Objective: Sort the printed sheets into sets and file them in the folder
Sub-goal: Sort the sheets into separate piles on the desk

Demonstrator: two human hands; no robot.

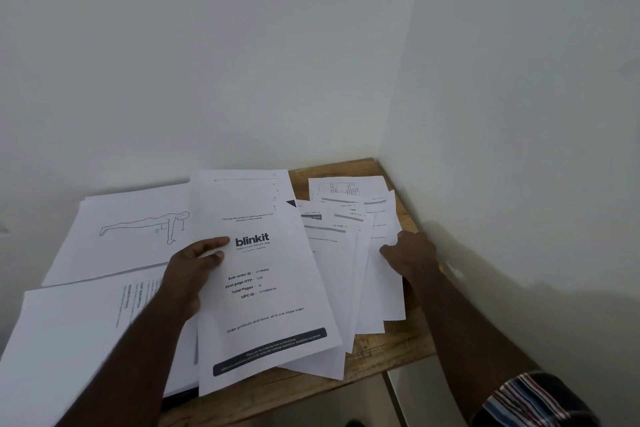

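Sorting is underway, filing not started, judging from the layout. No folder is clearly visible; a dark edge pokes out under the papers at lower centre and a dark corner shows near the fanned sheets, but I can't tell what either is.

Left hand (194, 263), centre of frame, grips the blinkit cover sheet (266, 288) at its left edge, thumb on top, fingers curled under. The sheet seems lifted slightly or lying over the others; can't tell which.

Right hand (410, 255), right of centre, rests on the fanned sheets (349, 253). Fingers are bent down onto the right edge of the fan; whether they pinch a sheet or just press is unclear.

Piles so far:
- push-up drawing stack (135, 232), left of centre, looks like one squared set.
- text-page stack (79, 340), lower left, partly under the left forearm.
- the fan at right of centre, overlapping loosely, not squared, so probably unsorted.

All lie on the wooden tabletop (384, 347), pushed into a corner of white wall (277, 45). A striped sleeve (526, 399) shows at lower right.

Left to do, as I read it: split the fan into sets, square each pile, find the folder, file everything.
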